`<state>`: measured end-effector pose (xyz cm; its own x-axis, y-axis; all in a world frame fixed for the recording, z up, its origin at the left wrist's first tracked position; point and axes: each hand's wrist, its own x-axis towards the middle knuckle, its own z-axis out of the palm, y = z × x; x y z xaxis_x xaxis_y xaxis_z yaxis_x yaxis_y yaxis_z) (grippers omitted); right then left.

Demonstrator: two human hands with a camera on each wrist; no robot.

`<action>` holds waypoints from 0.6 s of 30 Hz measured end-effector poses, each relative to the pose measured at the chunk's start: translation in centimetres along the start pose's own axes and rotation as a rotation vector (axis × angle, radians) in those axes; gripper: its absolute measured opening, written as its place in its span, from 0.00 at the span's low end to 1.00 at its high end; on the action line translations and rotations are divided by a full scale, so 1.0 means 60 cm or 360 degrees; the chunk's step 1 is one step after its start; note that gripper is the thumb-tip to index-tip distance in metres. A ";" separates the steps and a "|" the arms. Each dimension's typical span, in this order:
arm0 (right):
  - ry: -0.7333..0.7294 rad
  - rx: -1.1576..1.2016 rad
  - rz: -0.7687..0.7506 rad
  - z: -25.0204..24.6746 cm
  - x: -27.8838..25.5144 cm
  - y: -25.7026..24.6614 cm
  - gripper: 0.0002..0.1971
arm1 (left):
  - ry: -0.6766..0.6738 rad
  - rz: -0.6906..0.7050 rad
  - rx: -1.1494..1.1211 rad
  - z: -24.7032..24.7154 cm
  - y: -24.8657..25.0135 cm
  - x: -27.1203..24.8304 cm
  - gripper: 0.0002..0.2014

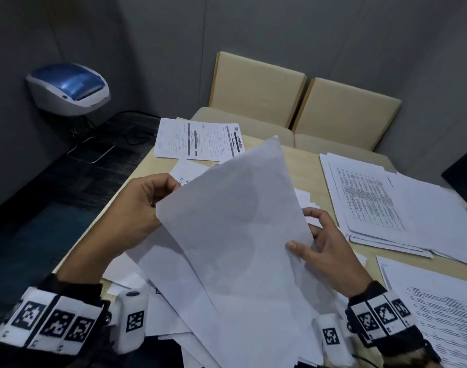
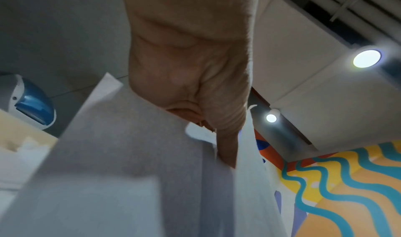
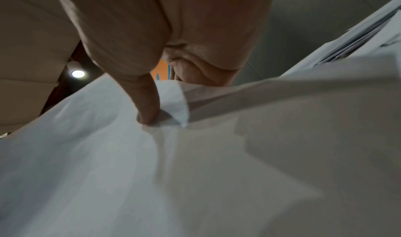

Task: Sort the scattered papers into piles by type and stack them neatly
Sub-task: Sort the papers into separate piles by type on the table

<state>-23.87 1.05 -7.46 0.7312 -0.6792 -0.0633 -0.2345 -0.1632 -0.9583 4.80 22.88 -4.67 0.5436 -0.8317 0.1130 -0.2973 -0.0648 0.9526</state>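
A bundle of white sheets stands tilted up above the table, blank backs toward me. My left hand grips its left edge with curled fingers; the left wrist view shows the thumb pressed between sheets. My right hand pinches the right edge, thumb on top; in the right wrist view the thumb digs into the paper. Sorted piles of printed papers lie at the right, the near right and the far middle. Loose sheets lie under the bundle.
The wooden table ends at its left edge, with dark floor beyond. Two beige chairs stand at the far side. A white and blue machine sits at the back left. A dark object is at the right edge.
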 end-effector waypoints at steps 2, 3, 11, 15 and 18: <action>-0.0026 0.0028 -0.0062 0.000 -0.007 -0.006 0.22 | 0.0047 0.0032 -0.0039 0.004 0.017 -0.004 0.06; -0.0009 0.0078 -0.0080 -0.002 -0.011 -0.007 0.20 | 0.0073 0.0029 -0.0067 0.004 0.022 -0.005 0.03; 0.0638 0.0441 -0.0066 -0.028 -0.045 0.032 0.39 | 0.0033 -0.0257 -0.0570 0.038 0.051 -0.015 0.46; 0.0492 0.0537 -0.0189 -0.001 -0.053 0.029 0.23 | -0.0180 -0.0327 -0.0596 0.130 0.068 -0.034 0.31; 0.0445 0.0366 -0.0189 0.006 -0.059 0.005 0.19 | -0.0056 -0.0322 -0.0452 0.172 0.074 -0.043 0.18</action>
<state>-26.32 3.66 -7.61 0.5340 -0.8395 0.1004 0.0147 -0.1094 -0.9939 -6.03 19.05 -3.64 0.5405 -0.8364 -0.0913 0.0470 -0.0784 0.9958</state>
